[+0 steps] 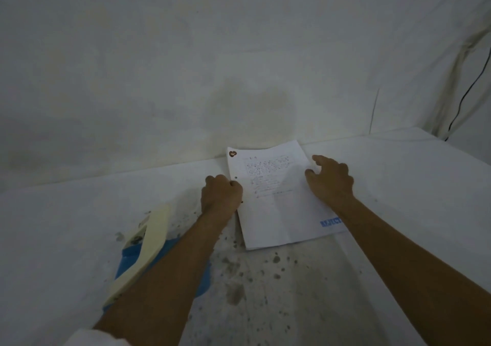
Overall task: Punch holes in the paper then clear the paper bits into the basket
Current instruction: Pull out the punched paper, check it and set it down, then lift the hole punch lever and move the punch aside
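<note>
Paper flat on white table, both my hands on it
left hand fisted at its left edge, right hand fingers spread on right edge

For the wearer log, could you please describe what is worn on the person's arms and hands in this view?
Both forearms are bare from wrist to the frame's lower edge. The left hand and right hand wear no gloves, and no rings, watch or bracelets show. The only clothing visible is a bit of white sleeve at the left arm's lower end; none shows on the right arm.
</note>
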